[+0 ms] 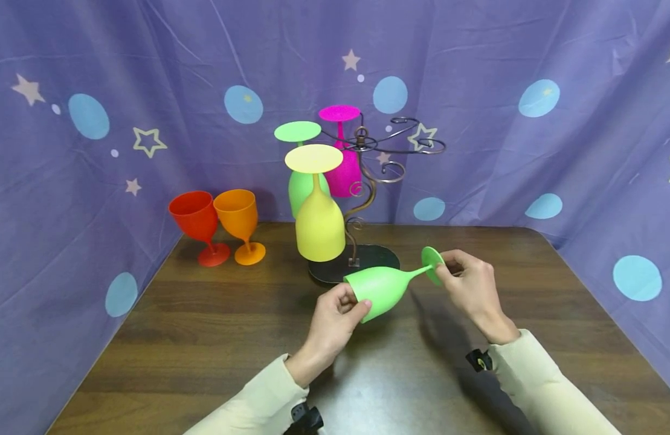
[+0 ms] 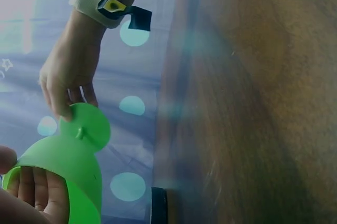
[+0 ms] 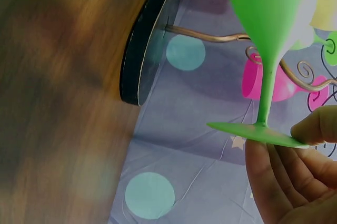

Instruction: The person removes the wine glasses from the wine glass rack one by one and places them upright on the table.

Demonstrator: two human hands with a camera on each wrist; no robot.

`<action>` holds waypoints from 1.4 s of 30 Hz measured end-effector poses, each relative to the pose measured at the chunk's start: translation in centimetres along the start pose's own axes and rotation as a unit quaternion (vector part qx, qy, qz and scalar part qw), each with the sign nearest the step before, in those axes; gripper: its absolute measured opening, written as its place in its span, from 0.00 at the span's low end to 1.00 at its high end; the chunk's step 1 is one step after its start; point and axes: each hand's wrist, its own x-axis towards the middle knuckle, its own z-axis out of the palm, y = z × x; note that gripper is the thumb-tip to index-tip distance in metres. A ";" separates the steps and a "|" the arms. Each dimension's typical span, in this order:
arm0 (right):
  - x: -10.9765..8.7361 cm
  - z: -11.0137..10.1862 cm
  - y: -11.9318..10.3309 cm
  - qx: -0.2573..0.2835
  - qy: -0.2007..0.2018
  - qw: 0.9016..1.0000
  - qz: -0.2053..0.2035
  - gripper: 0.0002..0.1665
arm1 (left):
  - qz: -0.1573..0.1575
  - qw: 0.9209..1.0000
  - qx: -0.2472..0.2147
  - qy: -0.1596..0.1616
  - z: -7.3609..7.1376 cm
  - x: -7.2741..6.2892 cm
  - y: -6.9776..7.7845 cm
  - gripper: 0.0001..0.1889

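Between both hands a bright green wine goblet (image 1: pixel 382 289) is held tilted on its side above the table, bowl toward the left. My left hand (image 1: pixel 333 320) grips the bowl's rim, thumb outside and fingers inside the mouth, as the left wrist view shows. The round foot (image 3: pixel 258 133) is pinched by my right hand (image 1: pixel 472 288), thumb on one face and fingers on the other. Just behind stands a metal goblet rack (image 1: pixel 362 145) with curled arms. Upside down on it hang a yellow goblet (image 1: pixel 320 229), another green goblet (image 1: pixel 298 132) and a magenta goblet (image 1: pixel 340 113).
A red goblet (image 1: pixel 194 214) and an orange goblet (image 1: pixel 238 212) stand upright at the back left of the wooden table (image 1: pixel 193 338). The rack's dark oval base (image 1: pixel 326 272) sits behind the held goblet. A purple curtain (image 1: pixel 476 54) surrounds the table's back and sides.
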 end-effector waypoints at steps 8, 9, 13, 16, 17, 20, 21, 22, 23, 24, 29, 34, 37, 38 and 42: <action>-0.8 -0.2 -0.2 0.022 -0.040 0.999 0.023 0.06 | 0.024 1.000 0.009 -0.002 -0.6 -0.7 1.1 0.06; -0.8 -0.3 -0.2 0.037 -0.056 0.997 0.026 0.06 | 0.031 0.999 0.014 -0.003 -0.8 -0.8 1.2 0.06; -0.7 -0.4 0.2 0.125 -0.132 0.982 0.047 0.09 | 0.055 0.998 0.040 -0.009 -2.3 -1.0 1.7 0.04; -0.6 -0.2 0.7 0.196 -0.172 0.963 0.065 0.14 | 0.071 0.995 0.075 -0.010 -3.6 -1.2 2.3 0.05; -0.5 0.0 0.8 0.213 -0.179 0.958 0.071 0.15 | 0.077 0.993 0.094 -0.009 -4.1 -1.3 2.6 0.05; 0.0 0.6 1.3 0.240 -0.189 0.949 0.083 0.17 | 0.108 0.979 0.175 -0.009 -5.7 -1.6 3.6 0.06; 0.3 0.8 1.5 0.240 -0.190 0.948 0.089 0.17 | 0.121 0.971 0.204 -0.008 -6.2 -1.8 4.1 0.06; 0.5 1.0 1.7 0.237 -0.192 0.948 0.094 0.17 | 0.133 0.963 0.234 -0.008 -6.9 -1.9 4.5 0.06; 0.7 1.2 1.9 0.234 -0.192 0.948 0.096 0.17 | 0.149 0.953 0.263 -0.008 -7.5 -2.0 4.9 0.07; 1.0 1.4 2.1 0.229 -0.193 0.949 0.100 0.17 | 0.166 0.942 0.292 -0.008 -8.1 -2.1 5.4 0.07; 2.1 2.7 2.7 0.208 -0.195 0.951 0.121 0.15 | 0.218 0.896 0.387 -0.014 -10.6 -2.3 7.6 0.09; 3.0 4.6 3.1 0.186 -0.197 0.951 0.147 0.13 | 0.210 0.865 0.455 -0.022 -12.3 -2.1 9.8 0.08; 3.5 5.8 3.3 0.174 -0.195 0.951 0.166 0.12 | 0.197 0.847 0.493 -0.032 -13.2 -1.7 10.9 0.06; 3.6 6.1 3.3 0.173 -0.193 0.950 0.175 0.12 | 0.196 0.840 0.506 -0.034 -13.6 -1.5 11.2 0.06; 4.0 7.4 3.2 0.169 -0.183 0.947 0.203 0.12 | 0.193 0.814 0.546 -0.040 -14.9 -0.6 12.0 0.05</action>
